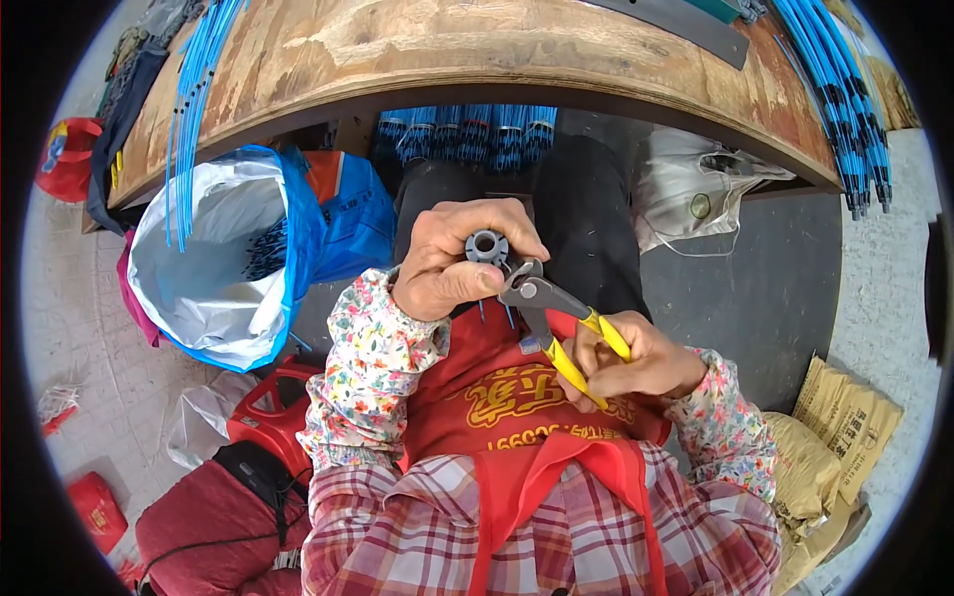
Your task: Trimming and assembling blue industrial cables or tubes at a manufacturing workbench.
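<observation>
My left hand (pixel 429 260) is closed around a dark grey, round, hollow-ended part (pixel 486 258), its open end facing up between thumb and fingers. Thin blue strands (pixel 511 316) show below that hand; whether they join the grey part is hidden. In my right hand (pixel 646 360) are cutting pliers (pixel 562 301) with yellow grips, the handles spread a little. The metal jaws lie right beside the grey part, by my left thumb tip. What sits between the jaws is too small to make out. Both hands are above my lap, over a red apron (pixel 477 387).
A wooden workbench (pixel 447 45) curves across the far side. Bundles of blue strands hang at its left (pixel 189 119) and right (pixel 857 109) ends, with more bundles (pixel 467 134) beneath. A blue-and-white bag (pixel 288 258) stands open at left; a white bag (pixel 686 199) hangs at right.
</observation>
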Tool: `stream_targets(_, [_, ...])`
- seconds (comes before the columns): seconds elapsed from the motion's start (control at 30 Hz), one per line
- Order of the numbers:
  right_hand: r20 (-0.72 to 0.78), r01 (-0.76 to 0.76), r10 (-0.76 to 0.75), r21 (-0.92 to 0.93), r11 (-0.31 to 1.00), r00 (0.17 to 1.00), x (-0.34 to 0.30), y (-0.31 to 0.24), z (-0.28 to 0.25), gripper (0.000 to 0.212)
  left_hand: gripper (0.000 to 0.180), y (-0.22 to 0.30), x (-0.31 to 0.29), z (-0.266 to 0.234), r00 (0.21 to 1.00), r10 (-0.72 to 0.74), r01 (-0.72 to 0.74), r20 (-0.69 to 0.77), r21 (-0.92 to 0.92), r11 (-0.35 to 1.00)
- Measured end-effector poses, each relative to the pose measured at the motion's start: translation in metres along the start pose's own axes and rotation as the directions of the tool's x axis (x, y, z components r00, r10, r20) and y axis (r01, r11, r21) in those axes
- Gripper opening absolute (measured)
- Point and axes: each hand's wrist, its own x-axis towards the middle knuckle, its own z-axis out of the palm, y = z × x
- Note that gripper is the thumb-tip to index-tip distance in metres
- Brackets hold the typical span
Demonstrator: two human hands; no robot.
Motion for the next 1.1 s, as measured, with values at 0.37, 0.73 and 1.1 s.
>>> stream_targets(0.37, [0.058,-0.108,0.093,0.373,0.922,0.994,-0.015,-0.01,0.019,0.032,0.054,-0.001,-0.002,0.004,0.997,0.04,-0.046,0.071,0.084,0.995])
stream_targets(0.73, [0.072,-0.01,-0.02,0.386,0.923,0.997,-0.009,0.004,0.022,0.031,0.047,-0.001,-0.001,0.003,1.0,0.012,-0.013,0.015,0.047,0.999])
stream_targets(1.1, [-0.058,0.057,-0.034,0.473,0.879,0.998,-0.008,0.015,0.029,0.034,0.058,-0.003,0.008,0.009,0.999,-0.038,0.041,-0.025,0.103,0.994])
